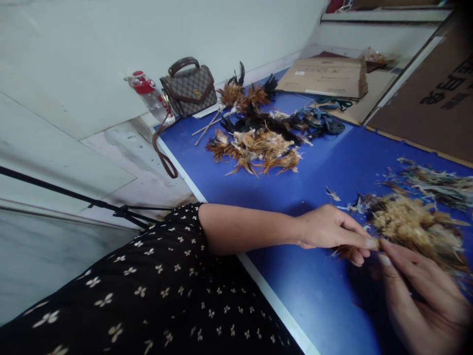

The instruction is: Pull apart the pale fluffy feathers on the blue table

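My left hand [330,228] is closed in a pinch over the blue table, and a small tuft of reddish-brown feathers [345,252] shows beneath its fingers. Against its fingertips, my right hand [424,291] pinches with thumb and forefinger. Whatever lies between those right fingertips is too small and blurred to make out. Just beyond both hands spreads a loose pile of cream and brown feathers [410,224]. Farther left on the table lie bunches of orange-brown feathers [262,145] beside black feathers [254,121].
At the back stand a patterned handbag [190,91] and a red-capped water bottle [148,96]. Thin sticks [207,128] lie near them. Flat cardboard [323,76] rests at the rear, and a brown carton [428,98] borders the right. Feather scraps [439,182] lie at right.
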Motion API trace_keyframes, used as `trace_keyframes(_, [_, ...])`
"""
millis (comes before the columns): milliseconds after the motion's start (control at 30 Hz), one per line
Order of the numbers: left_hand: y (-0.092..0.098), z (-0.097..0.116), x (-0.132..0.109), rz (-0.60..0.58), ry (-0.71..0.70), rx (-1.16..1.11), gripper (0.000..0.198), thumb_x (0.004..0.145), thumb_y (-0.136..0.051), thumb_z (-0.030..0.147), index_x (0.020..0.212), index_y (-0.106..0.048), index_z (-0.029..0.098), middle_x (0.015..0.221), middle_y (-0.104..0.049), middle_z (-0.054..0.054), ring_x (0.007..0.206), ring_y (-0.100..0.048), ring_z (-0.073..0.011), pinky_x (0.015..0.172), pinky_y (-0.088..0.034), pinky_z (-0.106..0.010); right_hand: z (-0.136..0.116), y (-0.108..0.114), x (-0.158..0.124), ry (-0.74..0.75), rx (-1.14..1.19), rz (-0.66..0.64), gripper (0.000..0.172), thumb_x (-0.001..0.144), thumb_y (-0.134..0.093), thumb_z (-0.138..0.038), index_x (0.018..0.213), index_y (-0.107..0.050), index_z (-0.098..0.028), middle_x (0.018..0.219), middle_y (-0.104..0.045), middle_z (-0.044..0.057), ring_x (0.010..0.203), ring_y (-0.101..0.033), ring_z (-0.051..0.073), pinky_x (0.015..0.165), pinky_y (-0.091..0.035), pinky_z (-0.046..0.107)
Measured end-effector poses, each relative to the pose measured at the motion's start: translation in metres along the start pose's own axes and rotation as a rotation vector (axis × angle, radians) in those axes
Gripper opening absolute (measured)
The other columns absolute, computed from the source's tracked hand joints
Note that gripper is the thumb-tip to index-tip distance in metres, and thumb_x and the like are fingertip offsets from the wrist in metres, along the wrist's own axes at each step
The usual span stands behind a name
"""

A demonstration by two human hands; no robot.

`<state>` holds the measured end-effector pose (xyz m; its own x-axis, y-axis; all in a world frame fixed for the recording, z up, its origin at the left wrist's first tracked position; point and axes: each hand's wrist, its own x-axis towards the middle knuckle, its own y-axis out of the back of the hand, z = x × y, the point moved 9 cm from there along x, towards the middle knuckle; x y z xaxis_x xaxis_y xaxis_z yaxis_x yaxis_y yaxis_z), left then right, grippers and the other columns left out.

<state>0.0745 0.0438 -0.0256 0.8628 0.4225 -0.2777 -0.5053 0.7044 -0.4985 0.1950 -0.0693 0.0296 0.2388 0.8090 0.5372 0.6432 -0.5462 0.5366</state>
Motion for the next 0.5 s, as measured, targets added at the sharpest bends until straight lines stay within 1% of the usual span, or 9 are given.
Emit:
trace_keyframes(67, [-0.001,0.003,-0.003,0.007,0.023,0.019,0.045,0.075,-0.105,0.047,0.084,-0.077,0.013,0.078,-0.075,-0.002,0.071,-0.072,-0.0125,0.077,-0.060,-0.030,-0.003,-0.001,0.001,0.006,0.012,-0.017,0.032,0.099,-0.082,-0.040,0.129,-0.088,-0.034,0.125,-0.085,0.006,0.095,-0.080,0.023,0.088,-0.065,0.044])
trace_keyframes(167, [-0.003,0.004,-0.005,0.012,0.058,0.043,0.045,0.077,-0.103,0.047,0.080,-0.075,0.013,0.077,-0.074,-0.001,0.070,-0.071,-0.0120,0.075,-0.060,-0.030,-0.002,-0.004,0.000,0.014,0.018,-0.052,0.033,0.099,-0.082,-0.041,0.131,-0.087,-0.033,0.127,-0.084,0.007,0.098,-0.080,0.024,0.093,-0.067,0.045])
trace_keyframes(300, [-0.003,0.005,-0.004,0.038,0.059,0.022,0.046,0.079,-0.102,0.050,0.084,-0.075,0.014,0.076,-0.074,-0.001,0.067,-0.071,-0.0117,0.074,-0.060,-0.031,0.004,0.002,-0.004,-0.012,-0.015,-0.016,0.033,0.098,-0.083,-0.043,0.130,-0.087,-0.034,0.128,-0.084,0.007,0.104,-0.081,0.025,0.101,-0.066,0.047])
trace_keyframes(367, [-0.003,0.004,-0.003,0.039,0.055,0.017,0.046,0.080,-0.101,0.050,0.083,-0.074,0.013,0.074,-0.074,0.000,0.066,-0.070,-0.0113,0.077,-0.061,-0.032,0.003,0.002,-0.004,0.002,-0.005,-0.013,0.033,0.099,-0.083,-0.041,0.132,-0.087,-0.035,0.128,-0.084,0.006,0.103,-0.081,0.024,0.100,-0.066,0.045])
trace_keyframes(500, [-0.002,0.004,-0.002,0.042,0.045,0.022,0.043,0.085,-0.099,0.047,0.083,-0.073,0.013,0.071,-0.073,0.001,0.066,-0.070,-0.0109,0.078,-0.061,-0.031,-0.007,-0.001,0.000,0.055,-0.005,-0.007,0.035,0.099,-0.083,-0.035,0.134,-0.087,-0.033,0.128,-0.085,0.005,0.099,-0.081,0.021,0.094,-0.068,0.038])
